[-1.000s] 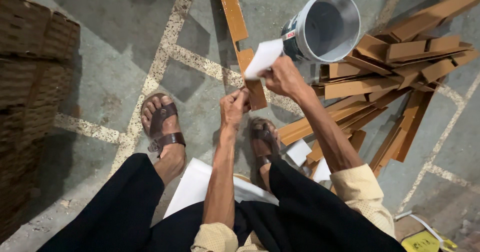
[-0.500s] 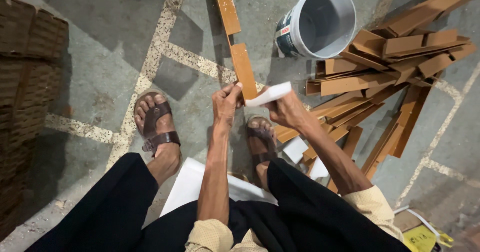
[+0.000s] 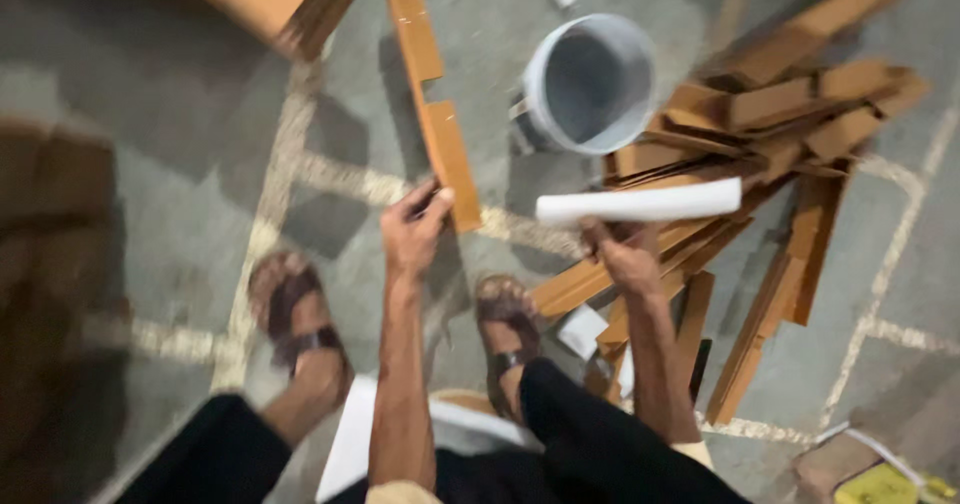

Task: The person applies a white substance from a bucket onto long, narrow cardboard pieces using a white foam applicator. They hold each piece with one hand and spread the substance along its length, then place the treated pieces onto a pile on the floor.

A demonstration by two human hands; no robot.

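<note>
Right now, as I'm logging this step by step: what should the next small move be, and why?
Probably bring the white sheet in the right hand across onto the orange strip. The left hand grips the strip's near end, while the sheet is held clear of it, over the wood pile.

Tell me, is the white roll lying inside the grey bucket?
No, the right hand holds the white roll in the air, below the grey bucket.

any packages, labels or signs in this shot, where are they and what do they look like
Bucket label: pale, blurred patch on the left outside wall of the grey bucket, top centre.
Yellow package: bottom right corner, bright yellow, partly cut off.
No signs or screens in view.
</note>
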